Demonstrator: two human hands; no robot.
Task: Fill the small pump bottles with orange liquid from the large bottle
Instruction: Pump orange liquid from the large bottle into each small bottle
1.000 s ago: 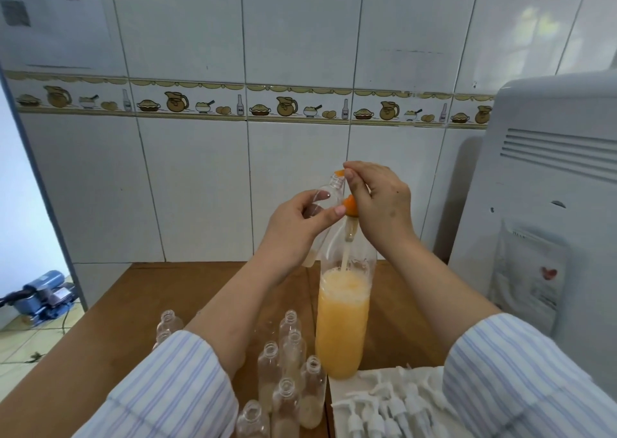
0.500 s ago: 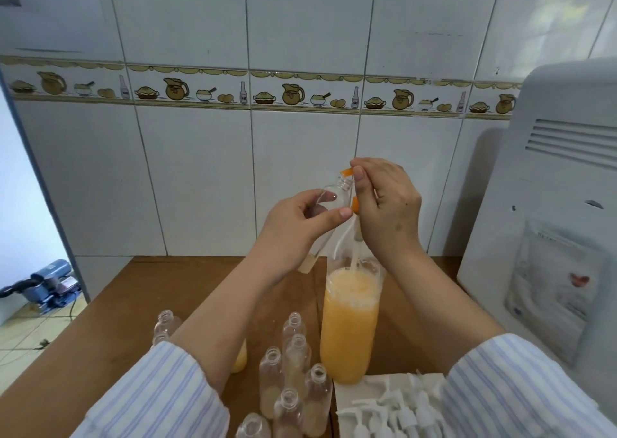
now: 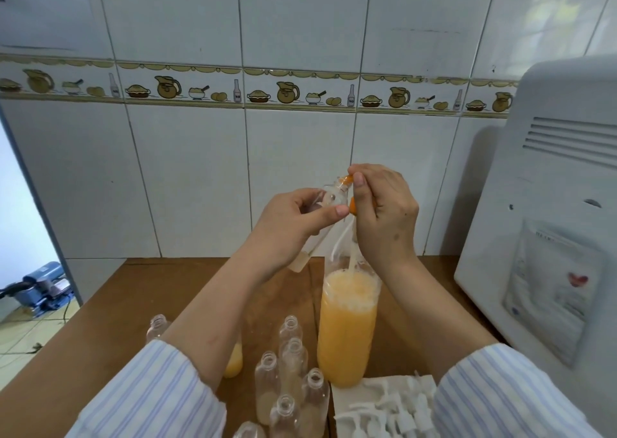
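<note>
Above the counter (image 3: 110, 307), the large bottle (image 3: 347, 324) stands upright. The left hand (image 3: 293, 219) grips a small bottle (image 3: 322, 219), tilted, mouth up-right. The right hand's (image 3: 384, 210) grip pinches an orange pump (image 3: 350, 204) at that mouth.

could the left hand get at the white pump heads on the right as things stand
Probably not right away. The left hand grips a small bottle up above the large bottle, and the pump heads lie low on the right, past that bottle and under the right arm.
</note>
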